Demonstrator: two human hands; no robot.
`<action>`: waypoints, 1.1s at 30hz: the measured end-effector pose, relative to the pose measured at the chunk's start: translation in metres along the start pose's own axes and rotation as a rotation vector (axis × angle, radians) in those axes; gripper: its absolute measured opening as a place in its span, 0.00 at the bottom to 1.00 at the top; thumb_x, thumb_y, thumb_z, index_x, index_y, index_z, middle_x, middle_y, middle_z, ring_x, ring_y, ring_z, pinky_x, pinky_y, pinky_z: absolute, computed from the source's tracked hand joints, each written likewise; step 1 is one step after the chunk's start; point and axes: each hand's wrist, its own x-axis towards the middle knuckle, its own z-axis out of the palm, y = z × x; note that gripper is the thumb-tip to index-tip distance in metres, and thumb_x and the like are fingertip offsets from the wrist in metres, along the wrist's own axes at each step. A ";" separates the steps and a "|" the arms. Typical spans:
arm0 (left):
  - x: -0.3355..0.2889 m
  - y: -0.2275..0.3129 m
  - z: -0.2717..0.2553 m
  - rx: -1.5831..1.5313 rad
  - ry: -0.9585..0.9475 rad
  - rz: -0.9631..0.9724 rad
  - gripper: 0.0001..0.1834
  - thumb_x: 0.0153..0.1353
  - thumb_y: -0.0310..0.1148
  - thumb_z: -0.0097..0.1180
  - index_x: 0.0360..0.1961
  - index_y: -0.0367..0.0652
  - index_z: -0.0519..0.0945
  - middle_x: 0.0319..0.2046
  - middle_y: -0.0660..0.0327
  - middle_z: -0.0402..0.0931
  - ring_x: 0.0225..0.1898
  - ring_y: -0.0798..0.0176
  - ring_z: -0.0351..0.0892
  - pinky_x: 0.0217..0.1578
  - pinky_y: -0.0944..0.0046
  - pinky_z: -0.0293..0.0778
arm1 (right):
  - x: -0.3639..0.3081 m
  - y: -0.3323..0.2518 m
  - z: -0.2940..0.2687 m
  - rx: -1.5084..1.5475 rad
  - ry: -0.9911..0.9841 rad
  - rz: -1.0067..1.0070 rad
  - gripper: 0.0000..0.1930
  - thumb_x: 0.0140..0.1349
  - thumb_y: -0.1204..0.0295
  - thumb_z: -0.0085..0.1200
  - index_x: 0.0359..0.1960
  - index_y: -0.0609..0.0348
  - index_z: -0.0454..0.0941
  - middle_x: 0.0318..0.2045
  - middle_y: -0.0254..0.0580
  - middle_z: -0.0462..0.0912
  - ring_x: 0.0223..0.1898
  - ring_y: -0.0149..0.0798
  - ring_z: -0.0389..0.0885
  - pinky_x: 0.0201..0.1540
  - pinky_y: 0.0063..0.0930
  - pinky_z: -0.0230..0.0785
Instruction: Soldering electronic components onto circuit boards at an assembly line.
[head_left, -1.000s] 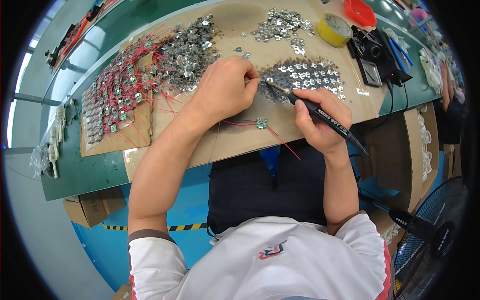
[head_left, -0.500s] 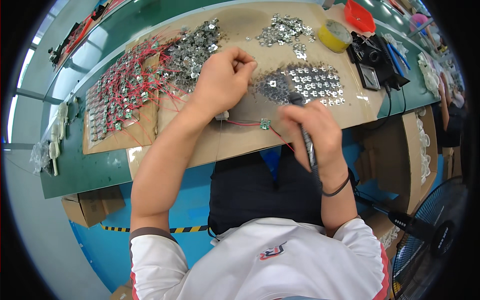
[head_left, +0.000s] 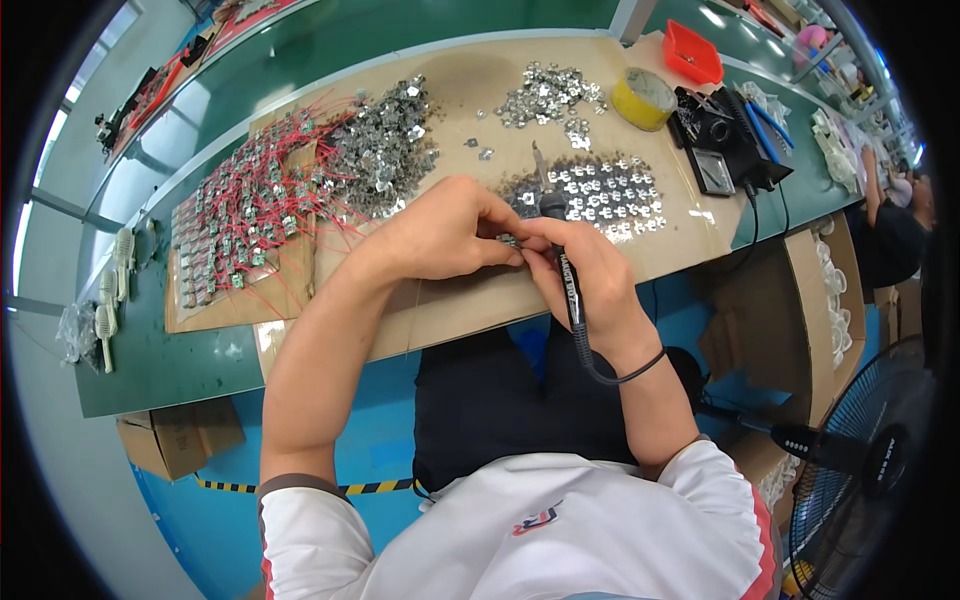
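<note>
Over the brown cardboard sheet (head_left: 450, 305) my two hands meet at the fingertips. My left hand (head_left: 440, 232) is closed in a pinch at a small green circuit board (head_left: 508, 240), mostly covered by the fingers. A soldering iron (head_left: 572, 300) lies in my right hand (head_left: 600, 280), its tip pointing away from me and up, off the board. The thumb and forefinger of that hand also reach the board. Just beyond are rows of small silver metal clips (head_left: 610, 195) on a darkened patch. A heap of metal parts (head_left: 385, 140) lies beyond my left hand.
Green boards with red wires (head_left: 245, 190) crowd the left. More loose clips (head_left: 550, 95) lie at the back. To the right stand a yellow-sided round tin (head_left: 640, 100), a black soldering station (head_left: 720, 140), blue-handled pliers (head_left: 768, 132) and a red tray (head_left: 692, 52). A fan (head_left: 865, 460) stands lower right.
My left hand has come down toward me from beside the heap to the circuit board. My right hand has moved left to meet it, and the iron's tip now points up and away.
</note>
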 end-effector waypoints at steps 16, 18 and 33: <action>0.011 -0.006 0.010 -0.140 0.332 -0.174 0.09 0.61 0.31 0.70 0.35 0.34 0.90 0.29 0.54 0.87 0.31 0.62 0.86 0.37 0.59 0.81 | -0.003 0.003 0.007 -0.085 -0.022 -0.016 0.20 0.57 0.87 0.71 0.51 0.61 0.84 0.32 0.44 0.87 0.32 0.41 0.88 0.36 0.28 0.81; 0.010 -0.007 0.016 0.213 0.514 -0.056 0.08 0.60 0.30 0.68 0.36 0.35 0.90 0.33 0.48 0.88 0.36 0.50 0.88 0.41 0.53 0.82 | -0.004 0.008 0.002 -0.042 -0.024 -0.047 0.21 0.61 0.84 0.70 0.57 0.63 0.83 0.34 0.43 0.89 0.31 0.35 0.87 0.35 0.26 0.81; 0.014 -0.012 0.025 0.416 0.533 0.000 0.07 0.61 0.29 0.68 0.35 0.36 0.85 0.35 0.49 0.83 0.39 0.45 0.84 0.42 0.51 0.79 | -0.009 0.026 -0.019 0.106 0.099 0.203 0.10 0.64 0.83 0.63 0.47 0.69 0.85 0.26 0.35 0.85 0.25 0.23 0.84 0.28 0.16 0.72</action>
